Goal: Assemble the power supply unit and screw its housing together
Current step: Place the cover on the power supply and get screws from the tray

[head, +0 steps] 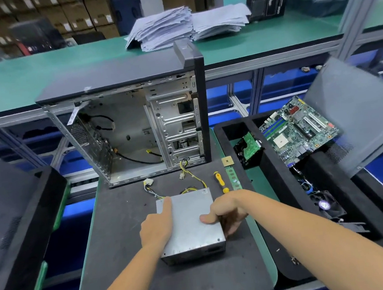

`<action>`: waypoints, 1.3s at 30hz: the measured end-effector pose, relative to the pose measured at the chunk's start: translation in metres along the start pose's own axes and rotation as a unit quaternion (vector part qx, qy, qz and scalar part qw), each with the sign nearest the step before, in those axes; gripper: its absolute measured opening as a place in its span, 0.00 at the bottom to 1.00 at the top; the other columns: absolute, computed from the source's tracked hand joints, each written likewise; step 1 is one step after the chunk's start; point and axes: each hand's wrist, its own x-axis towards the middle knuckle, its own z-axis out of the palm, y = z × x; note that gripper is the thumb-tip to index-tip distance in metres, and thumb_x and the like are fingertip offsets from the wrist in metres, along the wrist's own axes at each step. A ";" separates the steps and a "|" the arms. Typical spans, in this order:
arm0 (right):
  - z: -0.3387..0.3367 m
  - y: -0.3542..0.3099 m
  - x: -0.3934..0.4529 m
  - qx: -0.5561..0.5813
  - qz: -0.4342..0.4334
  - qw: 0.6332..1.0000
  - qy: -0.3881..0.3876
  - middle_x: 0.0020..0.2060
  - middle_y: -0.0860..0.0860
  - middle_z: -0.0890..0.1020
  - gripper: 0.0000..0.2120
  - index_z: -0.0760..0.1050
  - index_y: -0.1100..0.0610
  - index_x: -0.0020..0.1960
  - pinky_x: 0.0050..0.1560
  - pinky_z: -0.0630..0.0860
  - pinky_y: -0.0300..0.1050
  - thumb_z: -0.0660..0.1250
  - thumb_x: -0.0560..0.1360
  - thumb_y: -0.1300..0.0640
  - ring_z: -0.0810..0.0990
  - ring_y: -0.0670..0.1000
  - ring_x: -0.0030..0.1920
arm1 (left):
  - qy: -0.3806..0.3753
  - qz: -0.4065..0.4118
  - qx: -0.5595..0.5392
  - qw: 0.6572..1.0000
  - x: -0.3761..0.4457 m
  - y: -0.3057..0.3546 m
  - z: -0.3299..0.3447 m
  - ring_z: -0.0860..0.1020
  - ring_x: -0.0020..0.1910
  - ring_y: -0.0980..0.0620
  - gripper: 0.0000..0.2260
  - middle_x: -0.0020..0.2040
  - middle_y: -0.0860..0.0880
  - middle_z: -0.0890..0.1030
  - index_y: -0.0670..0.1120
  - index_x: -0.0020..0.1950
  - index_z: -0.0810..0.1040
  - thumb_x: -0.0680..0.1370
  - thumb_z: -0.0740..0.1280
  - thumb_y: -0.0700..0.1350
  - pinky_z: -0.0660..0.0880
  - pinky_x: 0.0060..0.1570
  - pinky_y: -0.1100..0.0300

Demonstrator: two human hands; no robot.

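Observation:
A grey metal power supply unit (pixel 189 221) lies flat on the dark mat (pixel 132 259) in front of me, its yellow and black cables (pixel 189 178) trailing toward the far side. My left hand (pixel 158 225) holds its left edge, with the index finger stretched along the lid to the far left corner. My right hand (pixel 225 212) grips the right edge, thumb on the lid and fingers curled down the side. A yellow-handled screwdriver (pixel 221 181) lies on the mat just beyond the unit to the right.
An open computer case (pixel 136 127) stands behind the mat. A memory stick (pixel 233 179) and a small chip (pixel 227 161) lie next to the screwdriver. A black tray (pixel 285 205) on the right holds a motherboard (pixel 301 130), a drive (pixel 249 149) and a fan (pixel 326 204). Paper stacks (pixel 184 25) sit on the green shelf.

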 end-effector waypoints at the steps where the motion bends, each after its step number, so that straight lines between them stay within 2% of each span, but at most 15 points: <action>1: -0.002 0.000 -0.002 -0.009 0.005 1.000 -0.001 0.50 0.55 0.79 0.18 0.71 0.60 0.59 0.59 0.74 0.47 0.65 0.78 0.47 0.78 0.56 0.52 | -0.002 0.002 -0.006 1.000 -0.002 0.003 0.000 0.74 0.54 0.42 0.40 0.61 0.41 0.76 0.40 0.64 0.75 0.73 0.50 0.72 0.70 0.52 0.52; 5: -0.008 -0.014 -0.007 -0.057 0.018 0.998 0.008 0.54 0.60 0.79 0.17 0.72 0.61 0.55 0.51 0.78 0.45 0.67 0.77 0.47 0.80 0.57 0.47 | -0.047 0.013 -0.016 0.999 -0.001 0.002 -0.009 0.74 0.54 0.44 0.39 0.59 0.43 0.76 0.40 0.65 0.74 0.75 0.47 0.71 0.69 0.52 0.55; 7: -0.010 -0.030 -0.009 -0.151 -0.017 0.979 0.132 0.45 0.60 0.80 0.12 0.72 0.61 0.45 0.43 0.80 0.46 0.68 0.75 0.52 0.82 0.59 0.43 | -0.074 -0.004 -0.067 0.995 0.005 -0.004 -0.021 0.74 0.58 0.43 0.35 0.62 0.42 0.75 0.39 0.65 0.73 0.78 0.49 0.67 0.69 0.55 0.55; 9: -0.007 -0.046 -0.013 -0.268 -0.081 0.900 0.335 0.37 0.55 0.76 0.10 0.68 0.60 0.38 0.34 0.74 0.43 0.66 0.73 0.56 0.80 0.59 0.40 | -0.072 0.010 -0.152 0.986 0.013 -0.011 -0.033 0.79 0.50 0.42 0.24 0.55 0.41 0.80 0.39 0.55 0.77 0.80 0.55 0.59 0.76 0.55 0.51; 10: -0.005 -0.053 -0.012 -0.294 -0.114 0.858 0.406 0.39 0.54 0.75 0.09 0.68 0.60 0.40 0.36 0.71 0.43 0.66 0.73 0.58 0.78 0.58 0.43 | -0.067 0.029 -0.186 0.980 0.016 -0.012 -0.038 0.79 0.43 0.44 0.18 0.49 0.41 0.81 0.40 0.49 0.77 0.81 0.58 0.54 0.77 0.53 0.49; 11: -0.001 -0.059 -0.009 -0.310 -0.145 0.831 0.438 0.43 0.54 0.74 0.06 0.69 0.60 0.44 0.39 0.71 0.44 0.66 0.73 0.58 0.77 0.58 0.47 | -0.062 0.052 -0.212 0.974 0.017 -0.012 -0.041 0.79 0.39 0.46 0.14 0.46 0.42 0.81 0.41 0.46 0.77 0.80 0.60 0.50 0.78 0.50 0.51; 13: 0.007 -0.071 -0.001 -0.348 -0.196 0.814 0.421 0.49 0.55 0.75 0.09 0.74 0.60 0.53 0.44 0.73 0.46 0.66 0.74 0.59 0.76 0.58 0.54 | -0.047 0.105 -0.227 0.967 0.019 -0.011 -0.045 0.79 0.42 0.50 0.07 0.46 0.46 0.81 0.44 0.50 0.79 0.80 0.63 0.45 0.78 0.48 0.54; 15: 0.018 -0.078 0.008 -0.359 -0.228 0.831 0.358 0.52 0.55 0.76 0.13 0.75 0.59 0.56 0.50 0.76 0.48 0.66 0.73 0.58 0.76 0.57 0.55 | -0.064 0.145 -0.221 0.962 0.017 -0.009 -0.046 0.79 0.50 0.50 0.10 0.51 0.49 0.79 0.46 0.59 0.78 0.79 0.65 0.43 0.77 0.56 0.52; 18: 0.027 -0.082 0.018 -0.380 -0.253 0.841 0.291 0.57 0.55 0.78 0.17 0.75 0.59 0.62 0.51 0.72 0.45 0.65 0.74 0.55 0.75 0.56 0.58 | -0.119 0.183 -0.186 0.958 0.015 -0.007 -0.041 0.77 0.57 0.49 0.15 0.57 0.49 0.77 0.49 0.65 0.76 0.78 0.66 0.43 0.75 0.60 0.51; 22: 0.029 -0.079 0.024 -0.370 -0.276 0.840 0.285 0.55 0.55 0.80 0.14 0.76 0.59 0.59 0.51 0.74 0.47 0.64 0.75 0.57 0.76 0.56 0.54 | -0.105 0.208 -0.186 0.955 0.017 -0.008 -0.039 0.77 0.53 0.47 0.11 0.55 0.48 0.79 0.49 0.59 0.79 0.77 0.66 0.41 0.75 0.58 0.49; 28: 0.032 -0.076 0.020 -0.395 -0.278 0.827 0.288 0.53 0.56 0.79 0.15 0.75 0.61 0.57 0.52 0.76 0.52 0.65 0.74 0.54 0.77 0.57 0.54 | -0.113 0.179 -0.205 0.956 0.021 -0.006 -0.042 0.79 0.45 0.47 0.10 0.46 0.43 0.82 0.47 0.52 0.82 0.74 0.69 0.37 0.79 0.54 0.46; 32: 0.041 -0.073 0.012 -0.453 -0.243 0.828 0.226 0.55 0.52 0.69 0.37 0.64 0.58 0.62 0.56 0.72 0.53 0.74 0.64 0.38 0.70 0.54 0.57 | -0.102 0.184 -0.200 0.957 0.019 -0.001 -0.044 0.79 0.43 0.49 0.10 0.42 0.48 0.81 0.49 0.47 0.82 0.73 0.68 0.35 0.79 0.45 0.54; 33: 0.044 -0.072 0.010 -0.484 -0.230 0.815 0.220 0.55 0.52 0.67 0.41 0.63 0.57 0.62 0.57 0.71 0.53 0.75 0.61 0.35 0.69 0.55 0.58 | -0.099 0.185 -0.200 0.957 0.018 0.001 -0.045 0.78 0.42 0.50 0.11 0.41 0.49 0.81 0.51 0.44 0.82 0.73 0.68 0.34 0.79 0.42 0.56; 36: 0.049 -0.074 0.007 -0.536 -0.211 0.787 0.221 0.57 0.53 0.66 0.48 0.61 0.57 0.63 0.62 0.67 0.53 0.75 0.56 0.31 0.67 0.56 0.62 | -0.100 0.184 -0.199 0.957 0.019 0.004 -0.047 0.78 0.39 0.51 0.11 0.40 0.48 0.81 0.51 0.42 0.82 0.73 0.68 0.34 0.77 0.37 0.59; 39: 0.047 -0.075 0.006 -0.511 -0.218 0.803 0.215 0.60 0.53 0.65 0.48 0.60 0.58 0.65 0.63 0.67 0.53 0.76 0.58 0.33 0.66 0.56 0.64 | -0.142 0.183 -0.221 0.947 0.021 0.002 -0.051 0.80 0.40 0.50 0.09 0.42 0.47 0.81 0.49 0.45 0.82 0.74 0.68 0.35 0.79 0.37 0.59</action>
